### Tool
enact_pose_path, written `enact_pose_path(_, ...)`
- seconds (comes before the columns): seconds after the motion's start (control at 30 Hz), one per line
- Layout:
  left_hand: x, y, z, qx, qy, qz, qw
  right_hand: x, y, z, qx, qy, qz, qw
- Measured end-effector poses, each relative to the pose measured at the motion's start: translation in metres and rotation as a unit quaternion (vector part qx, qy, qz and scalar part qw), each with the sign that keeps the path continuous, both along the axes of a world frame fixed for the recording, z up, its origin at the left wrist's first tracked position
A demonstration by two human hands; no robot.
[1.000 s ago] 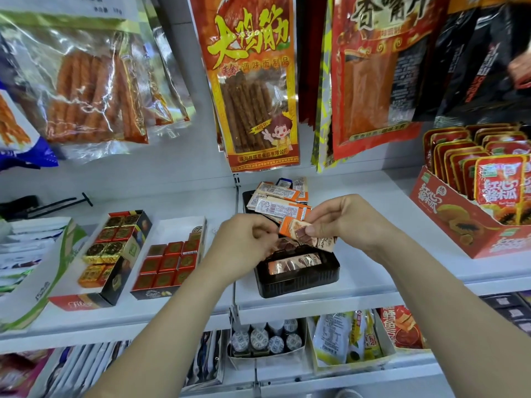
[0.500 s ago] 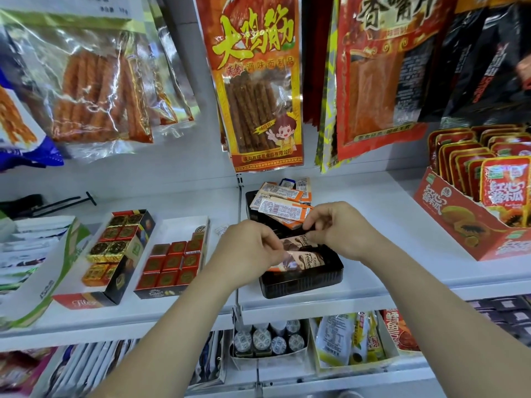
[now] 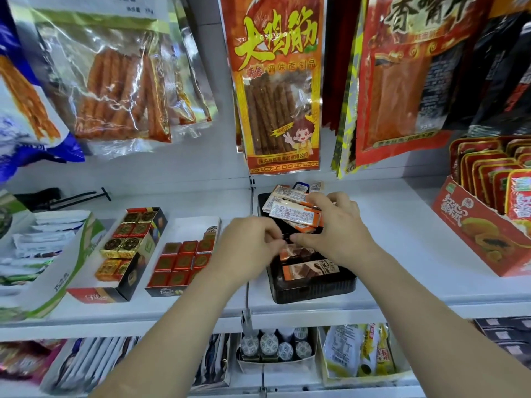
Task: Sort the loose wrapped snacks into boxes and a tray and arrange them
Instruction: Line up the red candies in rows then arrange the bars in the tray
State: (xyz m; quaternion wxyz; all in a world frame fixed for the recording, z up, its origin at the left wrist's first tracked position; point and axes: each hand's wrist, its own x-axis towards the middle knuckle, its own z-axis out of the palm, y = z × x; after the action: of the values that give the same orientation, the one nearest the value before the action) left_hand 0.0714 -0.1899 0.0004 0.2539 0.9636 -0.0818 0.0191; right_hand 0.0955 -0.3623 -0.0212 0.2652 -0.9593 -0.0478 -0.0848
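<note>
Hands at work: I am settling the wrapped snack [image 3: 301,251], raised a second ago, into the black tray [image 3: 313,291] on the shelf [image 3: 402,254], left hand [image 3: 253,245] grip pinching its end, right hand [image 3: 336,234] grip impossible to tell, the row filling.

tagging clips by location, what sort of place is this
Most likely a shop's snack aisle: sealed snack bags hang above a white shelf, and a red display box of packets sits on it.
</note>
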Motion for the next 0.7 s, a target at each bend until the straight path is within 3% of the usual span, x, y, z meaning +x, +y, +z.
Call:
enact_pose_path(0.07,0.012,0.021,0.000,0.073,-0.038,0.045,0.996,0.000,0.003,-0.001,-0.030,0.006,0.013,0.999)
enact_pose_path(0.13,0.021,0.037,-0.005,0.155,-0.003,0.063,0.986,0.002,0.003,-0.002,-0.055,0.007,0.017,0.998)
enact_pose_path(0.2,0.024,0.041,-0.012,0.215,0.053,0.031,0.975,0.004,0.001,-0.002,-0.066,0.007,0.018,0.998)
enact_pose_path(0.3,0.026,0.041,-0.017,0.283,0.072,-0.018,0.956,0.008,-0.003,-0.002,-0.072,-0.005,0.021,0.997)
enact_pose_path(0.7,0.024,0.048,-0.002,0.206,-0.026,-0.022,0.978,0.014,-0.002,-0.009,-0.019,-0.018,0.024,0.999)
